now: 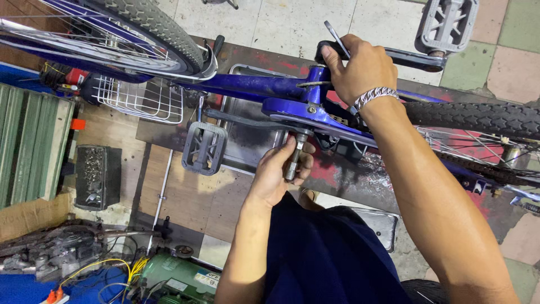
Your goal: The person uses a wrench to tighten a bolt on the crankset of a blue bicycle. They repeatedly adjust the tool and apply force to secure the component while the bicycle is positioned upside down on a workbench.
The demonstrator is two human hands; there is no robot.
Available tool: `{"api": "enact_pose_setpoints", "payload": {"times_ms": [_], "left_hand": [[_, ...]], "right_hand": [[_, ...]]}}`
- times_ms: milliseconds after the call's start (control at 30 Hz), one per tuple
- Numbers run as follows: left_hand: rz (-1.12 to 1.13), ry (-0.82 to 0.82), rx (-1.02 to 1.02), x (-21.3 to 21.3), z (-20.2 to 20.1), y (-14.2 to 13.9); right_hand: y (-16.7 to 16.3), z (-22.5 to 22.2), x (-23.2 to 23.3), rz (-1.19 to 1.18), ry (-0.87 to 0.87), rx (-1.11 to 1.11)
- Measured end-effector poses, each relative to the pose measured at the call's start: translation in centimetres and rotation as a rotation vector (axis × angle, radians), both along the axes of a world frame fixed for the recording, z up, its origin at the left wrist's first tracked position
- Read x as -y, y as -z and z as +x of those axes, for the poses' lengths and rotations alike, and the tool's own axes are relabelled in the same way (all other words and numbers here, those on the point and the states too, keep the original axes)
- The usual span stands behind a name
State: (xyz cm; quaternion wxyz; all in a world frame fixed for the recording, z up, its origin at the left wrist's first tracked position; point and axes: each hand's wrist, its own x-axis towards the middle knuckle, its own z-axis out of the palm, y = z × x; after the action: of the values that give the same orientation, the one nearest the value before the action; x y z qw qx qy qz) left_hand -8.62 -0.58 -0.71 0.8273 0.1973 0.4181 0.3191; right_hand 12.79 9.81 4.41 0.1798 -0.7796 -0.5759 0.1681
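Dark blue cloth on the person's lap point(326, 253) fills the bottom of the view, and both bare forearms rise out of it toward an upturned blue bicycle frame point(253, 85). Left hand point(279, 171) sits just under the bottom bracket, its fingers curled tight around a short metal socket tool point(293, 159) that stands upright against the axle end point(304, 134). Right hand point(357, 67), with a silver chain bracelet point(376, 95) on its wrist, is clamped over the top of the frame beside the far crank arm point(408, 56), and a thin wrench handle point(336, 38) sticks up between its fingers — how much of the tool it covers I cannot tell. That crank ends in a grey pedal point(448, 23) at the upper right; the near pedal point(203, 147) hangs to the left of the left hand, well apart from it. A tyre point(478, 117) runs off to the right, another wheel point(152, 22) lies at upper left above a white wire basket point(140, 100). Below the bicycle lies a metal tray point(247, 138) on the floor.
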Motion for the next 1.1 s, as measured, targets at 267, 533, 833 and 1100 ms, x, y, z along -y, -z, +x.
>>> {"api": "enact_pose_setpoints", "payload": {"times_ms": [267,533,833,1100], "left_hand": [[0.431,-0.060,-0.514,1.0,1.3,1.0],[0.009,0.084,0.198,-0.3,-0.3,1.7],[0.279,0.072,-0.496,0.8,1.4,0.3],[0.917,0.240,-1.122,-0.3,0.1,-5.8]], "right_hand": [[0.0,0.1,0.1,0.009,-0.003,0.001],[-0.1,0.0,0.2,0.030,-0.011,-0.006],[-0.3,0.0,0.0,-0.007,0.002,-0.016],[0.1,1.3,-0.4,0.082,-0.047,-0.110]]}}
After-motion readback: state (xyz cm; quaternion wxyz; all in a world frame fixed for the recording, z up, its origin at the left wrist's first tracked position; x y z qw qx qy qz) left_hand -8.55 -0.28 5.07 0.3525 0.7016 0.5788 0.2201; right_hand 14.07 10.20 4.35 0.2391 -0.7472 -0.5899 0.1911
